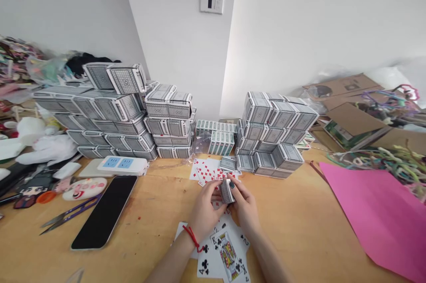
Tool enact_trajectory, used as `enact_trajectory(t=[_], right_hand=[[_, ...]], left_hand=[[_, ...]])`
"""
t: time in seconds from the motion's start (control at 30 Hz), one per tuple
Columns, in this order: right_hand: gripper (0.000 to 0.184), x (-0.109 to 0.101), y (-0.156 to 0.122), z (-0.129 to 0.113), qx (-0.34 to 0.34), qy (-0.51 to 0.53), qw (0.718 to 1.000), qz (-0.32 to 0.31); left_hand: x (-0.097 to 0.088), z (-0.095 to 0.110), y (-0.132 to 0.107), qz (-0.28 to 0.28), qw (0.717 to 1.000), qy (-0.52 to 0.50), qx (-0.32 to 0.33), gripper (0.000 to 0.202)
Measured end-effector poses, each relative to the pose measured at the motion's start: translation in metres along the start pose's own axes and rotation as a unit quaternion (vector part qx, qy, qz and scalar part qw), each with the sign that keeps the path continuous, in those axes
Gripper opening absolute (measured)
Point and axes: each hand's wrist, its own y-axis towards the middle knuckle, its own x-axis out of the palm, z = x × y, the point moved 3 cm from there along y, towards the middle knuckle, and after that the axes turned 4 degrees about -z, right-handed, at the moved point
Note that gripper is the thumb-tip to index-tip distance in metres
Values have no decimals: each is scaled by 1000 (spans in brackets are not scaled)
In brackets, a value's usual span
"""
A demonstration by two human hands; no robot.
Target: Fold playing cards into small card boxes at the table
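A small deck of playing cards with patterned grey backs is held between both hands above the table's middle. My left hand, with a red string at the wrist, closes on its left side. From the right, my right hand grips it, thumb with dark nail on top. Loose face-up cards lie below the hands, among them a king of clubs and a four of clubs. Beyond the deck lie more face-up red cards, partly covered, beside a face-down stack.
Tall piles of card blocks stand at the left and right, with green-white boxes between. A phone and scissors lie left. Pink paper and cardboard boxes occupy the right.
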Motion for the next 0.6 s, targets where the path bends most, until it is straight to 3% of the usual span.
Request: enact_trajectory(t=[0.2, 0.6], right_hand=[[33, 7, -2, -12, -4, -87, 995, -45], [31, 6, -2, -16, -23, -144, 989, -15]], left_hand=[[-2, -1, -1, 17, 999, 34, 22, 49], [-3, -2, -3, 38, 995, 73, 53, 49]])
